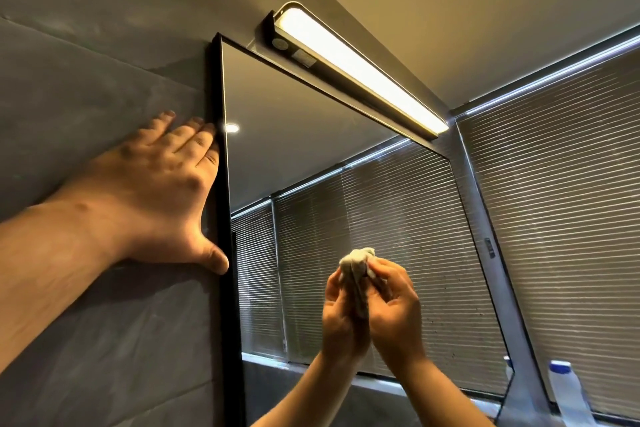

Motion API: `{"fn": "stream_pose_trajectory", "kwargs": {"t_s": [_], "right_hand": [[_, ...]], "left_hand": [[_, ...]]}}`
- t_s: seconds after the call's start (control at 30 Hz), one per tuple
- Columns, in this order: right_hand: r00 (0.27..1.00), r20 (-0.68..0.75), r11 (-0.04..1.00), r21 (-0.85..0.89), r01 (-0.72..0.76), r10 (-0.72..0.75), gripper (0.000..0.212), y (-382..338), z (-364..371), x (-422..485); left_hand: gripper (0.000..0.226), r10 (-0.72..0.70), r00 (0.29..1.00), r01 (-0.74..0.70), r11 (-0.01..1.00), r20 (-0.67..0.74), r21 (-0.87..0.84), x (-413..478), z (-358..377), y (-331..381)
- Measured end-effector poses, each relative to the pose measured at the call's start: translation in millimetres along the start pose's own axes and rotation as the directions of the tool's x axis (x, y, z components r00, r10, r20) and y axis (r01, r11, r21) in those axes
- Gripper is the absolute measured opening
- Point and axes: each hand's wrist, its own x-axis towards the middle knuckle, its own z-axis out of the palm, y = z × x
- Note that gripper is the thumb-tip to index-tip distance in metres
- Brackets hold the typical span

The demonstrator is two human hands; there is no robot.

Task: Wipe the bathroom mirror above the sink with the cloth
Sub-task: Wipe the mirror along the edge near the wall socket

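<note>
Fingers (pixel 382 274) of the right hand (pixel 398 315) curl round a bunched white cloth (pixel 356 262) and press it on the mirror (pixel 311 149), at about 5 o'clock on the glass. That hand's twin shows in the mirror, touching it. Straight fingers of the left hand (pixel 162 191) lie flat on the grey wall (pixel 86 62), at 9 o'clock, with the thumb on the black frame (pixel 225 218). A long lamp (pixel 353 62) glows at 12 o'clock. A bottle with a blue cap (pixel 564 388) stands at 4 o'clock.

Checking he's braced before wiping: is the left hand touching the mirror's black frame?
Touching. The head view shows the left hand flat on the wall, its forefinger side and thumb lying against the mirror frame, with no gap visible.
</note>
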Motion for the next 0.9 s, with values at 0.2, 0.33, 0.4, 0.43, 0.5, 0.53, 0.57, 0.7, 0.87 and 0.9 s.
{"fn": "stream_pose_trajectory", "kwargs": {"t_s": [0.2, 0.33, 0.4, 0.43, 0.5, 0.53, 0.57, 0.7, 0.87, 0.9], "right_hand": [[0.99, -0.061, 0.992, 0.033, -0.123, 0.125, 0.041, 26.7, -10.2, 15.0], [0.967, -0.124, 0.974, 0.003, -0.226, 0.224, 0.037, 50.1, -17.3, 32.6], [0.949, -0.162, 0.959, -0.041, -0.281, 0.271, 0.029, 63.1, -21.2, 40.1], [0.939, -0.18, 0.95, -0.056, -0.308, 0.294, 0.025, 70.3, -23.2, 43.3], [0.924, -0.203, 0.936, -0.075, -0.345, 0.324, 0.019, 82.2, -26.9, 49.3], [0.918, -0.211, 0.929, -0.089, -0.359, 0.335, 0.017, 86.2, -28.7, 52.1], [0.915, -0.215, 0.923, -0.105, -0.369, 0.342, 0.017, 88.4, -30.8, 54.9], [0.916, -0.194, 0.906, -0.178, -0.384, 0.351, 0.016, 89.9, -42.6, 64.6], [0.906, -0.2, 0.894, -0.184, -0.408, 0.373, 0.015, 92.8, -44.2, 65.0], [0.908, -0.204, 0.897, -0.185, -0.402, 0.365, 0.015, 91.3, -42.0, 61.7]], "left_hand": [[0.024, -0.029, 0.996, 0.034, 0.997, -0.079, 0.063, 13.8, 4.8, -21.6], [0.031, -0.06, 0.989, 0.077, 0.99, -0.135, 0.122, 30.8, 7.0, -36.9], [0.032, -0.082, 0.981, 0.112, 0.979, -0.178, 0.168, 38.7, 6.7, -44.1], [0.031, -0.104, 0.976, 0.138, 0.975, -0.191, 0.175, 41.5, 6.4, -47.9], [0.029, -0.135, 0.97, 0.174, 0.966, -0.2, 0.194, 46.5, 6.0, -54.1], [0.029, -0.134, 0.968, 0.18, 0.96, -0.212, 0.213, 48.2, 5.6, -56.2], [0.031, -0.124, 0.967, 0.176, 0.957, -0.221, 0.233, 49.2, 5.3, -58.5], [0.052, -0.122, 0.968, 0.187, 0.932, -0.219, 0.309, 52.6, 0.1, -64.2], [0.05, -0.139, 0.969, 0.197, 0.934, -0.205, 0.297, 55.4, -1.2, -63.6], [0.046, -0.125, 0.969, 0.188, 0.932, -0.213, 0.31, 54.1, -1.1, -61.5]]}}
